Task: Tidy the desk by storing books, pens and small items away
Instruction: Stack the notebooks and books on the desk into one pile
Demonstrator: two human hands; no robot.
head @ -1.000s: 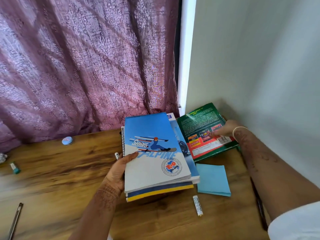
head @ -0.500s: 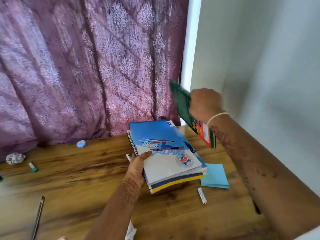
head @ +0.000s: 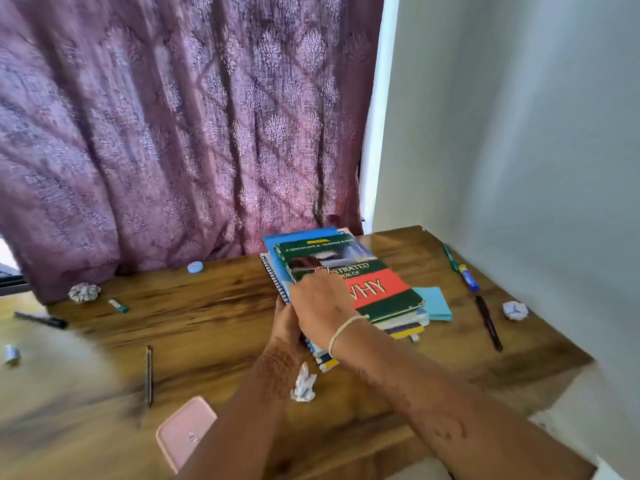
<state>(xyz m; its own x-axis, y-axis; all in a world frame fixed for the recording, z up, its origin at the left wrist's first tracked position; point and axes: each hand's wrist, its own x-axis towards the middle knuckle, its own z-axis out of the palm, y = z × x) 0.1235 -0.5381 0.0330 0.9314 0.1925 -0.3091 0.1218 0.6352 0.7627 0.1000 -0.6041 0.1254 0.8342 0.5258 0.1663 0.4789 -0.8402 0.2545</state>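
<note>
The book [head: 377,289], green with a red band, lies face up on top of the stack [head: 301,237], square enough, its cover tilted a touch to the right. The stack sits at the back of the desk [head: 214,306], just in front of the curtain [head: 173,133] and near the wall [head: 519,133].

My right hand [head: 322,303] is down on the book's near left corner, knuckles up. The fingertips are out of sight under the hand, so I can't tell whether they clamp the edge or only press on the cover.

My left hand [head: 284,322] is against the stack's spiral edge, tucked behind the right one. Its fingers are hidden too; grip or mere touch, I can't tell.

Right of the stack, touching it, there's a blue pad [head: 434,303]. Beyond that, along the wall, a green pen [head: 450,258], a marker [head: 469,278] and a black pen [head: 488,322] lie in a rough line, with a paper ball [head: 515,310] just beside them.

Nearer me, a paper wad [head: 304,382] sits below my left wrist, and a pink phone [head: 185,433] lies at the front edge. A pencil [head: 149,375] lies to its left.

Out on the left: a blue cap [head: 195,267], a crumpled lump [head: 84,292], a small tube [head: 118,305] and a dark pen [head: 41,320], all well apart from the stack.
</note>
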